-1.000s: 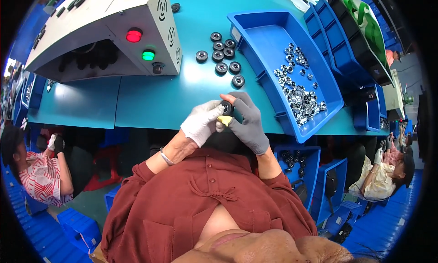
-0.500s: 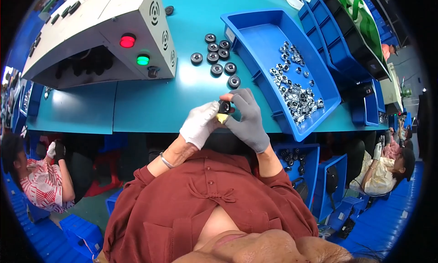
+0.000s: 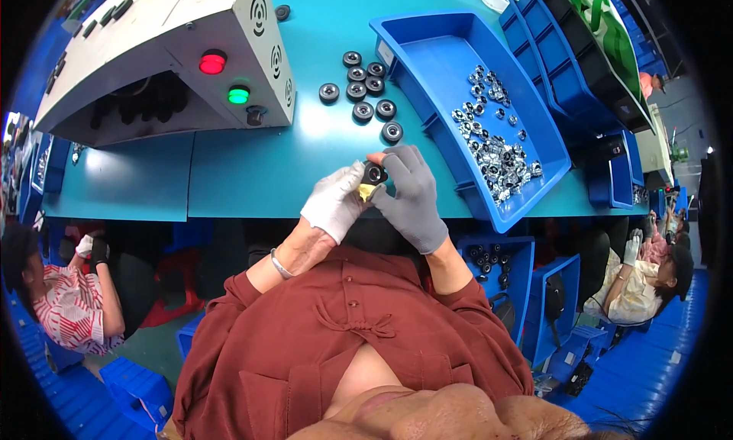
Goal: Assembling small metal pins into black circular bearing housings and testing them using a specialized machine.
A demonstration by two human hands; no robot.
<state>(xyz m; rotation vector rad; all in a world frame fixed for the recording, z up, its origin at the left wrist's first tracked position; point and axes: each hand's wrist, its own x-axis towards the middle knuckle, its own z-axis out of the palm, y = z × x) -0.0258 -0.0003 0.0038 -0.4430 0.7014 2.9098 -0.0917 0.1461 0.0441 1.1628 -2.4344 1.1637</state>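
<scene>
My left hand (image 3: 333,205), in a white glove, pinches a small black wheel (image 3: 373,172) with a shiny centre. From the other side my right hand (image 3: 414,202), in a grey glove with one bare fingertip, has its fingers closed around the wheel's edge. A yellow patch (image 3: 366,190) shows just below the wheel, by the left thumb; whether it is a finger cover or a loose piece I cannot tell. Several similar black wheels (image 3: 363,111) lie on the teal table beyond my hands. Right of them, a blue tray (image 3: 430,118) holds many shiny chrome pieces (image 3: 500,165).
A white metal machine (image 3: 229,43) with a red lamp, a green lamp and an opening stands at the left. Blue bins (image 3: 546,58) are stacked at the far right. Below the table edge, another blue bin (image 3: 517,276) holds black wheels. Co-workers sit on both sides.
Both hands have shifted slightly left with the wheel between them. The wheel has tilted a little, and more of the yellow patch shows.
</scene>
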